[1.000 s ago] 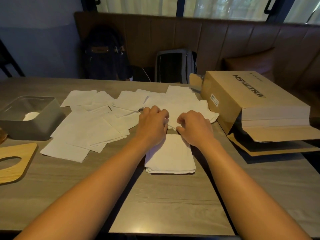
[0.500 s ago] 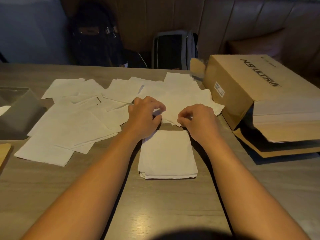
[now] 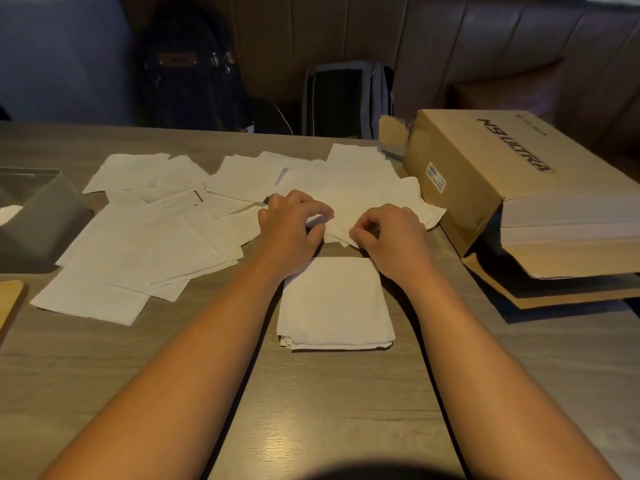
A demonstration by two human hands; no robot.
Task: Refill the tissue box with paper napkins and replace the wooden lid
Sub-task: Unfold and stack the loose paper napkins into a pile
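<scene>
Loose napkin (image 3: 374,199) is pinched at the edge by left hand (image 3: 287,226) and right hand (image 3: 391,237), likely for folding onto the stack (image 3: 336,303)

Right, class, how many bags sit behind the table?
2: a black backpack at the back left, and a grey bag to its right. Others may be hidden.

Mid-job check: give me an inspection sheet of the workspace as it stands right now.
Surface: wood-grain table.
Job's things: grey tissue box at far left, lid off; wooden lid lying in front of it; loose napkins spread out; squared napkin stack between the forearms.
Clutter: cardboard box at right, open end showing white stacks.
Grippers: left hand and right hand both pinch one napkin.
Cables: thin pale cord behind the table.
Surroundings: dark backpack, grey bag, padded bench.
</scene>
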